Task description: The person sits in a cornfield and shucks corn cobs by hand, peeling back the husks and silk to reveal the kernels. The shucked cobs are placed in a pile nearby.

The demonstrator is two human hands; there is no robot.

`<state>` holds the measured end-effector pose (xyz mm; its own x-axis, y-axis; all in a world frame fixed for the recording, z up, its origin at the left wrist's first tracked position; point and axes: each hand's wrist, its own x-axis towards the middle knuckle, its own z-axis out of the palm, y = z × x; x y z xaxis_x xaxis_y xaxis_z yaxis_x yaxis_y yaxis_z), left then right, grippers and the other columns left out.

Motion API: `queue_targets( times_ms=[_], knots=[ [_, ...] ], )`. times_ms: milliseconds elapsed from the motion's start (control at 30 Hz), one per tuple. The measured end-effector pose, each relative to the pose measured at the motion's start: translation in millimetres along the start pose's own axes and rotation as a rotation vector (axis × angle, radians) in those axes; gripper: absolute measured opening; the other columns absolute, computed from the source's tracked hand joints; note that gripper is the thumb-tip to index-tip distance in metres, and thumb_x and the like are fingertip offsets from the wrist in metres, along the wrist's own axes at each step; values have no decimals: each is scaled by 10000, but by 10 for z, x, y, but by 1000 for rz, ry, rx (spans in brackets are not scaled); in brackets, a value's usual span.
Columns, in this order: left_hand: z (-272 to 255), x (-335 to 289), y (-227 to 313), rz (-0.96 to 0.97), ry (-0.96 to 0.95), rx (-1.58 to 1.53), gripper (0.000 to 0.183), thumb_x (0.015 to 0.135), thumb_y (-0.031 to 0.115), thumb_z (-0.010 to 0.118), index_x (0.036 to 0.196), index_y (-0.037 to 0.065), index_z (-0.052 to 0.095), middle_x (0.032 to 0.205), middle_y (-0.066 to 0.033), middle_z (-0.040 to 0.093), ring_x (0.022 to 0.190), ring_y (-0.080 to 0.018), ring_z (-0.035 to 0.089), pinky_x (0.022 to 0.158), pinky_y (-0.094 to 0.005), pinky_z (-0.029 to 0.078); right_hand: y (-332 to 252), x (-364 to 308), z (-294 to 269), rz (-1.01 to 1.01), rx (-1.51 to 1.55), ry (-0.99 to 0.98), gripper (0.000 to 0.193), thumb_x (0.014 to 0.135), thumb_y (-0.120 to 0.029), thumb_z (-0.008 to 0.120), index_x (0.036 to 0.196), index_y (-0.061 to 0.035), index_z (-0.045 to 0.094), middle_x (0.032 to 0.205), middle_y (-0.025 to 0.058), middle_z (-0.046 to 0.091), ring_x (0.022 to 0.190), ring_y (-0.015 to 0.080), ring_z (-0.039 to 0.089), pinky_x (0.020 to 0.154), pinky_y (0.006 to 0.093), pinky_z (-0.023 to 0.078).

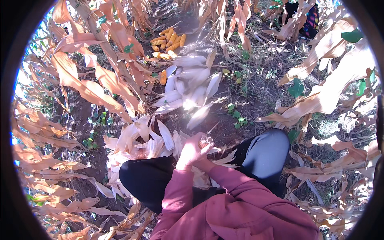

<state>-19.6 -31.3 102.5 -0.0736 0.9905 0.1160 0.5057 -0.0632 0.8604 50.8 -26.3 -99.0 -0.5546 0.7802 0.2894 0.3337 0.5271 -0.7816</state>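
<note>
Both my hands meet in front of my knees around one ear of corn (206, 141), whose yellow kernels show at its top amid pale husk. My left hand (188, 152) lies on top, fingers wrapped over the ear. My right hand (209, 151) grips it from the right and is largely hidden under the left. Pink sleeves cover both forearms. Peeled husk leaves (138, 140) lie heaped just left of my hands, over my dark trouser leg.
A pile of unhusked pale ears (188, 86) lies on the soil ahead. Beyond it sits a heap of bare yellow cobs (168, 40). Dry maize stalks and leaves (100, 80) crowd all sides. Another person's colourful clothing (306, 20) shows at the top right.
</note>
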Motion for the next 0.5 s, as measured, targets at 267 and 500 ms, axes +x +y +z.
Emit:
queue_targets(
  times_ms=[267,500],
  knots=[
    [-613,158,-168,-184,872,-1457,288,875,355,511,829,71,490,702,-70,527,655,-220,548,626,-367,480,752,94,-646,1048,-517,-460,859,580,-401,776,1272,-101,366,1204,178,497,1106,355,506,903,424,436],
    [-406,110,-638,-217,793,-1409,254,893,303,490,874,50,511,767,-83,559,697,-222,567,659,-353,470,-30,839,-898,710,643,-162,669,770,-397,652,1250,-1,408,1178,155,495,1084,261,494,924,331,399]
  ],
)
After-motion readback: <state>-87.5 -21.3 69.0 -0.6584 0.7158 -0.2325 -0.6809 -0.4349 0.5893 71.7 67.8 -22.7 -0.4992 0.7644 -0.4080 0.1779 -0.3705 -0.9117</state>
